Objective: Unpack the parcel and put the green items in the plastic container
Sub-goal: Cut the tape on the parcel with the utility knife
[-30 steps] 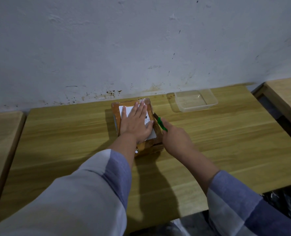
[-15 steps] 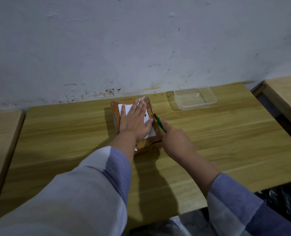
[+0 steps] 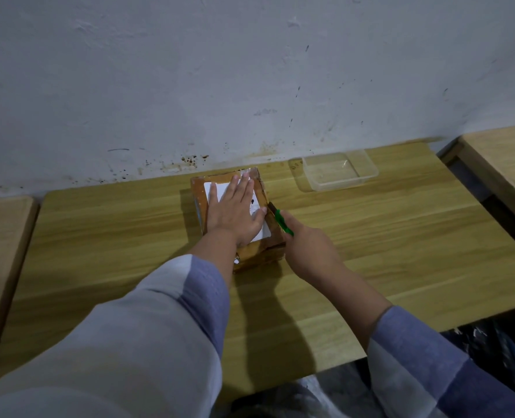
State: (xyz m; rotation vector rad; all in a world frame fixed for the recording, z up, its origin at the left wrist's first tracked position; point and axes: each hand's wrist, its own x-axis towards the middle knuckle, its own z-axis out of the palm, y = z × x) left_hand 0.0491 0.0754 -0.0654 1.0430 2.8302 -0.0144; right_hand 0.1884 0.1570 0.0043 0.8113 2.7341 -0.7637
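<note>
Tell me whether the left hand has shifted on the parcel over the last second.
No. The left hand still lies flat on the white label of the parcel, fingertips near its far edge as before.

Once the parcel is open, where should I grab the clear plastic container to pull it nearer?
Probably pinch the near long rim of the plastic container, coming from the parcel side. It sits open side up, shallow and seemingly empty near the wall, so a thumb can likely hook inside that thin wall.
</note>
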